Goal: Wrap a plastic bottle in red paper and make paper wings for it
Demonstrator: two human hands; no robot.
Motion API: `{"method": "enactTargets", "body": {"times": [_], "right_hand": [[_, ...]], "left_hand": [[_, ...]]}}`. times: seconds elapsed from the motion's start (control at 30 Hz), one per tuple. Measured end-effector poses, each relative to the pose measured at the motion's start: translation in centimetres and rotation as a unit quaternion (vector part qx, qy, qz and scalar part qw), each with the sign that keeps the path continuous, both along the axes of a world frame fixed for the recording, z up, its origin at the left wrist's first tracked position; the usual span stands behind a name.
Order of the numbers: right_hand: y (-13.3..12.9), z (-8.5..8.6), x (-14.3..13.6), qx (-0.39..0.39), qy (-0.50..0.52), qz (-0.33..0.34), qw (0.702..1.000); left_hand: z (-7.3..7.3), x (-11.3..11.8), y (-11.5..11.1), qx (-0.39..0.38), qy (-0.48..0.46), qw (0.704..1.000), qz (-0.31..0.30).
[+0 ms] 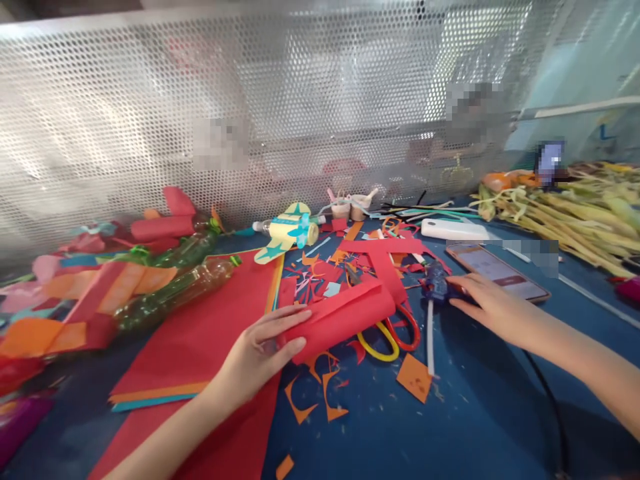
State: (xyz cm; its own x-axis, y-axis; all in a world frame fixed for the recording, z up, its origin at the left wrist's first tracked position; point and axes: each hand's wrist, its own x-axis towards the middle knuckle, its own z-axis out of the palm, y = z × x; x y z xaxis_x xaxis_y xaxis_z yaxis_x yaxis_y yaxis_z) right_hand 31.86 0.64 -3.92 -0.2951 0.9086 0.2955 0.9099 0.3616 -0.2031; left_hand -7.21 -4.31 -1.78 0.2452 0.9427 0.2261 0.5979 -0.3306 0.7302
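My left hand (263, 347) is closed on a roll of red paper (345, 317), thumb below and fingers above, with its loose edge on top. At the right, my right hand (477, 300) grips a dark blue hot glue gun (436, 283). A whitish glue stick (431, 340) points from the glue gun toward me. Scissors with a yellow and a red handle (383, 343) lie partly under the roll. Behind the roll is a T-shaped strip of red paper (383, 253) among scraps. A cut orange square (415, 378) lies near the glue stick.
Stacked coloured paper (200, 320) lies at the left beside green plastic bottles (175, 293) and paper pieces. A yellow paper-and-bottle plane (293, 232) stands at the back, before a perforated metal screen (310, 100). A phone (500, 270), black cord (550, 400) and dried husks (570, 217) are at right.
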Motion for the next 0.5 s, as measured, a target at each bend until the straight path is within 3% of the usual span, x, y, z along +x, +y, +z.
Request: {"method": "enactTargets", "body": {"times": [0.13,0.5], "right_hand": [[-1.0,0.0,-0.4,-0.024,-0.007,-0.018,1.0],[-1.3,-1.1,-0.8,0.017,-0.026,0.011,0.999]], "left_hand": [[-0.1,-0.1,-0.1,0.005,0.005,1.0,-0.007],[-0.1,0.1,-0.5,0.016,0.021,1.0,-0.007]]}}
